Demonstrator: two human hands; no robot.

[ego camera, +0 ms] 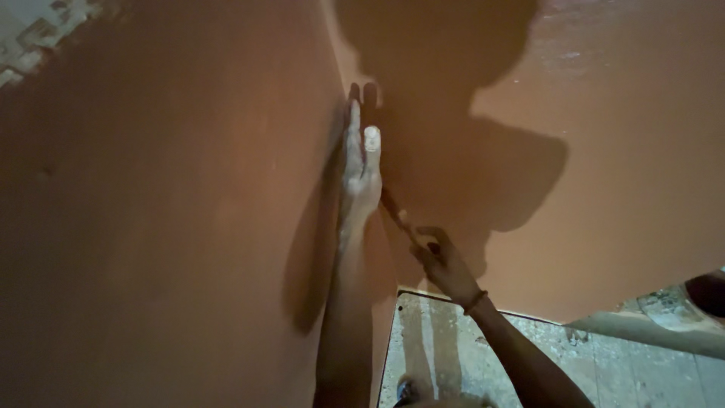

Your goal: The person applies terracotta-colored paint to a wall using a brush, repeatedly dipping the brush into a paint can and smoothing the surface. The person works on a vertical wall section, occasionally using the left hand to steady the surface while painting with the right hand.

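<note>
My left hand (pixel 358 162) lies flat and edge-on against an orange-brown painted wall (pixel 174 211) right at an inside corner, fingers stretched upward. Just below it my right hand (pixel 442 264) grips the handle of a thin brush (pixel 398 215), whose tip reaches up toward the heel of my left hand at the corner line. A band sits on my right wrist. The shadow of my head and shoulders falls on the right-hand wall (pixel 619 166).
A rough, paint-speckled concrete floor (pixel 574 355) shows at the bottom right, with a pale stripe along the wall's base. A dark rounded object (pixel 708 291) sits at the right edge. Bare unpainted plaster (pixel 30 34) shows at the top left.
</note>
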